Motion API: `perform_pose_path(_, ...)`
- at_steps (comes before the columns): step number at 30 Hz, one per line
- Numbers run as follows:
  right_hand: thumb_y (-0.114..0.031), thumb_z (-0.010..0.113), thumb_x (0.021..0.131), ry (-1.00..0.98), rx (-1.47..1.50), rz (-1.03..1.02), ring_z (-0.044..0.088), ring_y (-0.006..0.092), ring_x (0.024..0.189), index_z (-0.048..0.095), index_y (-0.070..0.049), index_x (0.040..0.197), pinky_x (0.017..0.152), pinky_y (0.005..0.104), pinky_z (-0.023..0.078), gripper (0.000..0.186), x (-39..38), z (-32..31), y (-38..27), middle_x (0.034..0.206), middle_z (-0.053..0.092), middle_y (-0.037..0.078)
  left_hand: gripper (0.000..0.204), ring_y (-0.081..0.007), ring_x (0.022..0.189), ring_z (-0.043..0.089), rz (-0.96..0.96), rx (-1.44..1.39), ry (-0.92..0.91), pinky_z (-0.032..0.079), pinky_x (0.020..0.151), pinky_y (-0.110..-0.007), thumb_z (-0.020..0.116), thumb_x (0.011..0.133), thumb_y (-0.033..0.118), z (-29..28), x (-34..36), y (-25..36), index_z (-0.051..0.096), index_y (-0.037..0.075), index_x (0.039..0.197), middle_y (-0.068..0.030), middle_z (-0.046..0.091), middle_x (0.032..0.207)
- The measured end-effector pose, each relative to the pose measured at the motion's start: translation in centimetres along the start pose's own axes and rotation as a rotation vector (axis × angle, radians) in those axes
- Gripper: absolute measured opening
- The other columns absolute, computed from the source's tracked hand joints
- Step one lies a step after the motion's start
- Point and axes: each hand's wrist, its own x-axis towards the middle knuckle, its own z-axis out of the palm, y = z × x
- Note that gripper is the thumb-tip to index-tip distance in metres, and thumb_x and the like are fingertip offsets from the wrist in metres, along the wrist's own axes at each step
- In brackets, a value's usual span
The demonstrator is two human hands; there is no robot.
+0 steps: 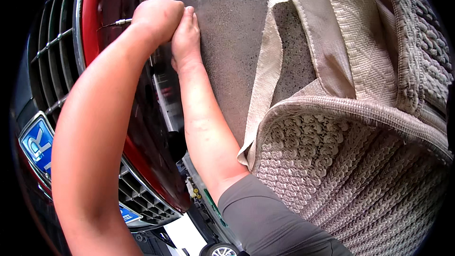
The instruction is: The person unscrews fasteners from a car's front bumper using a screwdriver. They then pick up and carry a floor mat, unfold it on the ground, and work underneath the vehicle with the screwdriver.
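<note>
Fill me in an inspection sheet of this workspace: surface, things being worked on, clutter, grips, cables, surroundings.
Surface: rough, speckled grey ground beyond the hands.
Things in work: slim silver metal rod, pointing toward a glossy dark-red curved car panel; contact unclear.
Clutter: large beige woven fabric item with straps, at right.
Grips: left grip closed around the rod; right grip close beside it, hold unclear.
Cables: nothing seen.
Surroundings: black slatted car grille and blue rectangular plate at left; silver-spoked wheel at the lower edge.
</note>
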Motion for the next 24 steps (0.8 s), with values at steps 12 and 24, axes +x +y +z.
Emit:
perform_pose_path(12,-0.056,0.031,0.108,-0.001,0.018,0.021,0.052,0.0253,0.128,0.049,-0.005,0.141,0.108,0.0387,0.042,0.063,0.1,0.0,0.0,0.140,0.055,0.017,0.041,-0.0264,0.105,0.063,0.207,0.178,0.429,0.052,0.086,-0.038,0.067,0.085,0.016,2.8,-3.4,-0.9,0.056,0.008,0.124,-0.0072,0.064,0.110)
perform_pose_path(24,-0.055,0.034,0.108,0.017,-0.025,0.026,0.050,0.0261,0.129,0.051,-0.003,0.137,0.111,0.0404,0.038,0.062,-0.2,0.5,0.1,0.139,0.055,0.017,0.022,-0.0378,0.091,0.073,0.106,-0.054,-0.218,0.058,0.080,-0.047,0.061,0.093,0.022,-1.2,1.0,-1.7,0.070,0.002,0.092,-0.0206,0.074,0.092)
